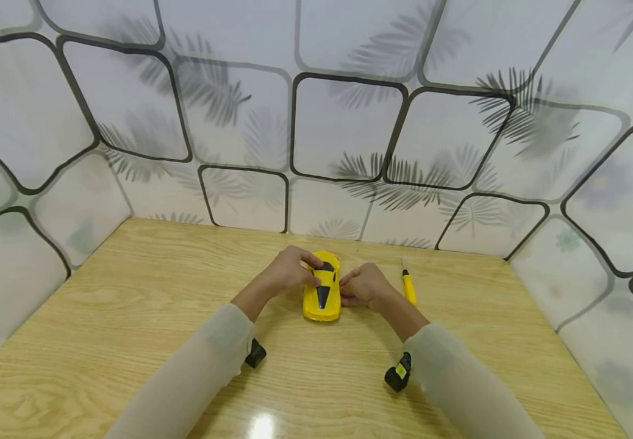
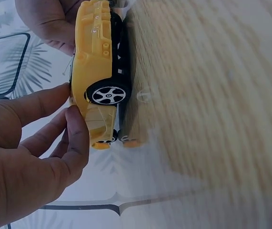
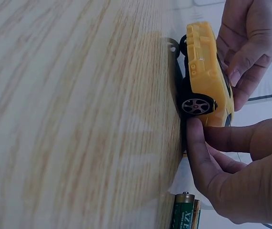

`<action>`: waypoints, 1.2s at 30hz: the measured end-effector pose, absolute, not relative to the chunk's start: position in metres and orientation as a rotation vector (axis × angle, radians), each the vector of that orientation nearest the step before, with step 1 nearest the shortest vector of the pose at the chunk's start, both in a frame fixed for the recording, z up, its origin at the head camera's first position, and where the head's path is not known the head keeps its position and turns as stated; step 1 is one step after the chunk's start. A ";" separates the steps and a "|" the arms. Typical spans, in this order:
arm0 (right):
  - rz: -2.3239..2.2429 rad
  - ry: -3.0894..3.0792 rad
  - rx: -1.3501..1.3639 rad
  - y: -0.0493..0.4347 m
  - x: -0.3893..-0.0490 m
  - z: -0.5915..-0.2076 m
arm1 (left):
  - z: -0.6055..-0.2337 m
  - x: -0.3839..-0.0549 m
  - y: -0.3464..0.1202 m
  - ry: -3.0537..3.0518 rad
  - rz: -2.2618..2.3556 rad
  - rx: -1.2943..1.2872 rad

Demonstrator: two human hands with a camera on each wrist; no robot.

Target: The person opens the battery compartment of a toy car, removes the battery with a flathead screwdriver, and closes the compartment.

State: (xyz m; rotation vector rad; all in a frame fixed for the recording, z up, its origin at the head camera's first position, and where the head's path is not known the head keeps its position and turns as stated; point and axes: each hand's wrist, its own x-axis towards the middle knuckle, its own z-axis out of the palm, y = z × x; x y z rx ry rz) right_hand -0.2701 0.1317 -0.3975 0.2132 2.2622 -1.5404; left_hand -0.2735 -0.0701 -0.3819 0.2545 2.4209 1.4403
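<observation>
A yellow toy car (image 1: 321, 299) with black windows stands on its wheels on the wooden table, its rear end nearest me. My left hand (image 1: 293, 267) grips it from the left, thumb and forefinger over the roof. On its right side my right hand (image 1: 366, 284) holds the car low, fingertips right at a wheel (image 3: 196, 106) and the body edge above it. The left wrist view shows a silver-spoked wheel (image 2: 108, 95) on the other side. The car's underside is hidden.
A yellow-handled screwdriver (image 1: 409, 288) lies to the right of my right hand. Beyond that hand, a green battery (image 3: 183, 211) shows at the bottom of the right wrist view. A patterned wall covering (image 1: 327, 204) bounds the wooden table (image 1: 185, 292) at the back and sides.
</observation>
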 end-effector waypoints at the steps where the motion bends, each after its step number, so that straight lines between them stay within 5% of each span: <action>1: -1.542 2.260 0.216 0.131 -0.270 -0.398 | -0.382 -0.274 -0.071 2.417 1.441 0.252; 19: -1.539 2.415 0.106 0.165 -0.258 -0.372 | -0.365 -0.272 -0.089 2.617 1.324 0.356; 36: -0.401 3.249 -0.448 0.274 -0.242 -0.370 | -0.346 -0.247 -0.154 3.121 0.421 0.264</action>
